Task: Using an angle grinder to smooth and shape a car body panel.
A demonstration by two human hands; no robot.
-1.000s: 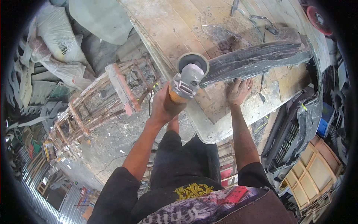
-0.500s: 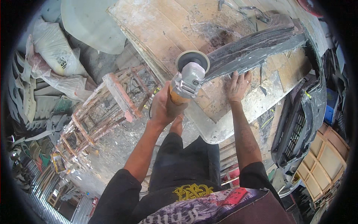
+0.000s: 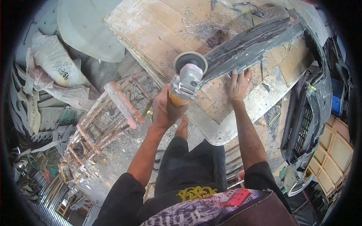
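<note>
My left hand grips the orange handle of an angle grinder. The grinder's grey round disc guard sits at the near end of a long dark plastic car part, touching it or just above it. That part lies diagonally across a worn wooden worktable. My right hand lies flat on the table with its fingers spread, pressing on the lower edge of the dark part. My leg in dark shorts and one foot show below the table edge.
A rusty metal frame stands to the left of the table. White sacks and a pale panel lie at the back left. Black car grilles and bumpers lean at the right, beside a wooden lattice.
The view has shifted slightly. The grinder and my left hand stay at the part's near end, and my right hand keeps pressing on the part.
</note>
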